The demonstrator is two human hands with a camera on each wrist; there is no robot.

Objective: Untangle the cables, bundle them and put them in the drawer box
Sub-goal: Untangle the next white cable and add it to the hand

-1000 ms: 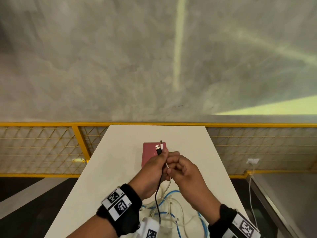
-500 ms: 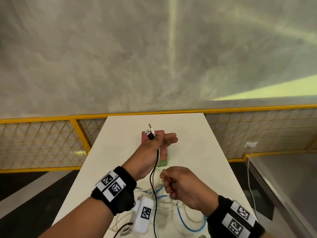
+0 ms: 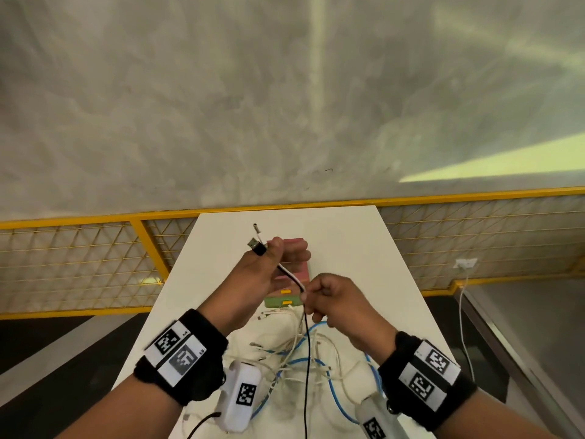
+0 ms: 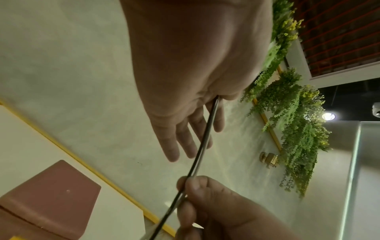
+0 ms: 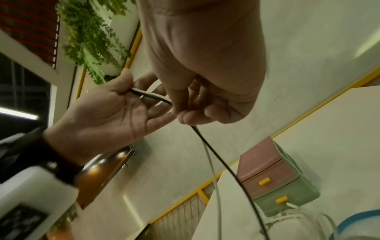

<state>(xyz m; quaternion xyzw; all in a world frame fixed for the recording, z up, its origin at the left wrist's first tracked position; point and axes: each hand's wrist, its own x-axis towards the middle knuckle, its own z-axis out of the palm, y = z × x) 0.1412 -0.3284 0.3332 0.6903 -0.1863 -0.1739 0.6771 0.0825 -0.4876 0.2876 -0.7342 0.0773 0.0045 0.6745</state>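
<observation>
Cables, thin black [image 3: 305,343] and white [image 3: 294,275], limp and light, run taut between hands: left hand [image 3: 267,274] pinches near plugs, right hand [image 3: 332,301] pinches lower down, above the worktop [image 3: 364,248] tangle; best gripped beside connectors.

The head camera looks forward and down over the counter [image 3: 348,248] toward the wall. Both wrist cameras sit close beneath the palms, tilted upward; all three views share the drawer box [image 5: 273,175].
</observation>
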